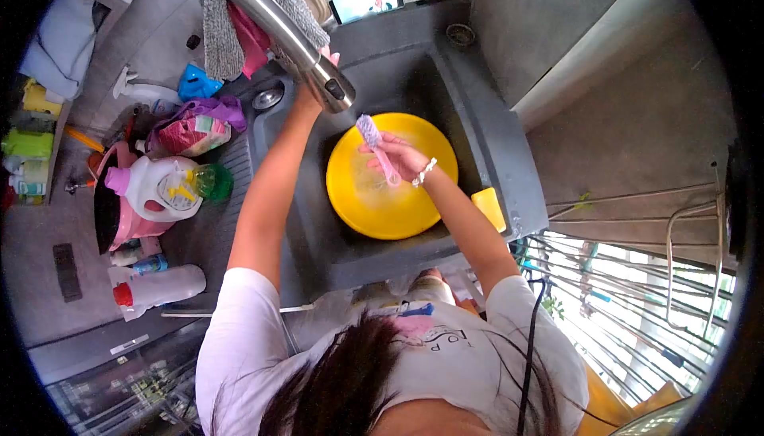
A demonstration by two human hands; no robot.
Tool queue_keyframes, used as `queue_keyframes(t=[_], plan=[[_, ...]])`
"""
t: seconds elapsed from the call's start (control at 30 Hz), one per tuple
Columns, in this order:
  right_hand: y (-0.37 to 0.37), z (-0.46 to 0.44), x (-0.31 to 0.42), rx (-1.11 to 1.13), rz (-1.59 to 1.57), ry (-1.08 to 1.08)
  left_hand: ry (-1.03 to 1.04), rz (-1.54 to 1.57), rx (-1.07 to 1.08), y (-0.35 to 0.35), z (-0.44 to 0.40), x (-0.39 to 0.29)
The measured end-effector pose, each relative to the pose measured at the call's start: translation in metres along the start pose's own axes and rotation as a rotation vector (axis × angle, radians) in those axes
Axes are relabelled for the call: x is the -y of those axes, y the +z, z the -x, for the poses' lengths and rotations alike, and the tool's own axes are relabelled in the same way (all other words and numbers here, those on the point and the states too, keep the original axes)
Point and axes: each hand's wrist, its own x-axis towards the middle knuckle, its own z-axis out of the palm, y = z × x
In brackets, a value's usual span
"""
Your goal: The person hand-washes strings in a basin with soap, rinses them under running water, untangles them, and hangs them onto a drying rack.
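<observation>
My right hand (400,157) is closed round a pink-handled brush (370,131) with pale lilac bristles, held above a yellow basin (350,197). The basin sits in the dark grey sink (318,249) and holds cloudy water. My left hand (328,57) is raised at the steel faucet (298,38); the faucet covers most of it, and only a few fingertips show beside the spout. Whether it grips anything is hidden. A grey cloth (215,30) and a pink cloth (248,42) hang over the faucet.
A yellow sponge (489,209) lies on the sink's right rim. Left of the sink stand a white jug (159,189), a pink tub (119,161), a purple bag (223,110) and a red-capped bottle (163,287). Behind the sink leans a phone (368,2).
</observation>
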Motion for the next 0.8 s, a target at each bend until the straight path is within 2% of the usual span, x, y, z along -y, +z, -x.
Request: queue_keyframes(t=[0.03, 0.1, 0.13, 0.17, 0.23, 0.3, 0.37, 0.4, 0.53, 0.63, 0.67, 0.73, 0.77, 0.8], plan=[[0.002, 0.000, 0.000, 0.024, -0.003, 0.008, -0.319, 0.029, 0.416, -0.001, -0.006, -0.004], [0.003, 0.001, 0.000, 0.006, 0.045, 0.014, -0.180, -0.171, 0.167, 0.016, -0.013, -0.017], [0.000, 0.000, -0.001, 0.021, 0.021, 0.024, -0.267, 0.014, 0.176, 0.016, -0.017, -0.029], [-0.002, 0.000, -0.003, 0.035, -0.007, 0.036, -0.363, -0.093, 0.326, 0.012, -0.017, -0.040], [-0.005, 0.001, 0.001, -0.015, 0.079, 0.045, -0.443, -0.309, 0.110, -0.004, -0.030, -0.062], [-0.007, 0.003, -0.001, -0.053, 0.098, 0.057, -0.850, -0.113, 0.466, -0.018, -0.044, -0.058], [-0.017, 0.000, -0.005, -0.027, 0.097, 0.070, -0.575, -0.324, 0.095, 0.014, -0.010, -0.031], [-0.018, -0.002, -0.006, -0.035, 0.061, 0.071, -0.579, -0.327, 0.094, 0.022, 0.000, -0.024], [-0.010, -0.013, -0.004, -0.070, -0.005, 0.083, -0.232, -0.337, -0.121, 0.038, -0.010, -0.009], [-0.003, -0.024, 0.001, -0.029, -0.064, 0.105, -0.535, -0.044, 0.228, 0.037, -0.013, -0.021], [-0.001, -0.029, 0.003, -0.033, -0.062, 0.110, -0.577, 0.066, 0.285, 0.036, -0.016, -0.024], [0.000, -0.038, 0.007, 0.029, -0.135, 0.078, -0.578, 0.165, 0.347, 0.039, -0.004, -0.024], [0.001, -0.040, 0.009, 0.029, -0.130, 0.077, -0.492, 0.083, 0.339, 0.037, 0.011, -0.034], [0.003, -0.041, 0.012, -0.056, -0.075, 0.076, -0.555, 0.262, 0.316, 0.034, 0.028, -0.051]])
